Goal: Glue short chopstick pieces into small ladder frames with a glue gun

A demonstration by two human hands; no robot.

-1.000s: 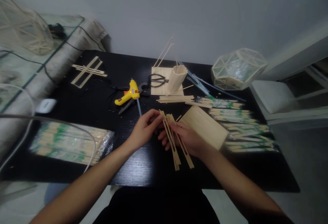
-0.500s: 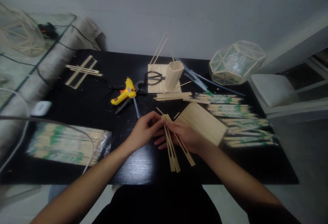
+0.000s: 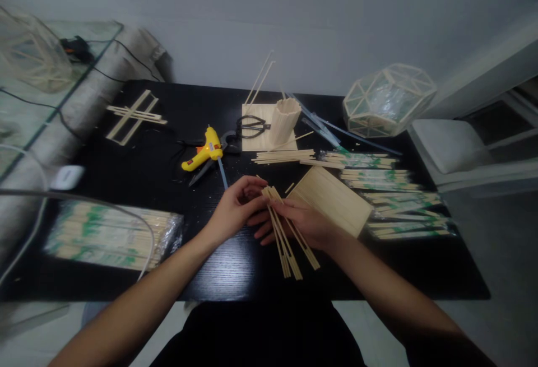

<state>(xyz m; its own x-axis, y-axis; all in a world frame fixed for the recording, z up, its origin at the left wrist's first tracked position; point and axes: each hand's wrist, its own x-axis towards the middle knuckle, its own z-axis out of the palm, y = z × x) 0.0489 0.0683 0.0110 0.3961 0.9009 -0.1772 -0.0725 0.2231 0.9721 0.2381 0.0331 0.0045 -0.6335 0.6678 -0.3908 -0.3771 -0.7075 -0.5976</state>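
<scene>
Several thin wooden sticks (image 3: 287,238) fan out toward me above the table's front. My right hand (image 3: 305,222) is closed around them near their upper ends. Fingers curled, my left hand (image 3: 239,204) pinches at the top of the same bundle; its fingertips are partly hidden behind the sticks. Beyond my right hand lies a flat wooden panel (image 3: 334,196). A yellow glue gun (image 3: 205,150) with a bluish glue stick in its back rests beyond my left hand, over dark pliers (image 3: 202,172).
Black-handled scissors (image 3: 252,126) lie on a wooden base beside a stick-built cylinder (image 3: 286,123). Wrapped stick packs (image 3: 376,179) line the right side; a larger pack (image 3: 109,235) is at left. A faceted frame (image 3: 389,101) stands back right, crossed sticks (image 3: 137,116) back left.
The lower ends of the held sticks have shifted slightly right and closer together. My left hand has moved a little left and up; the right hand stays nearly still.
</scene>
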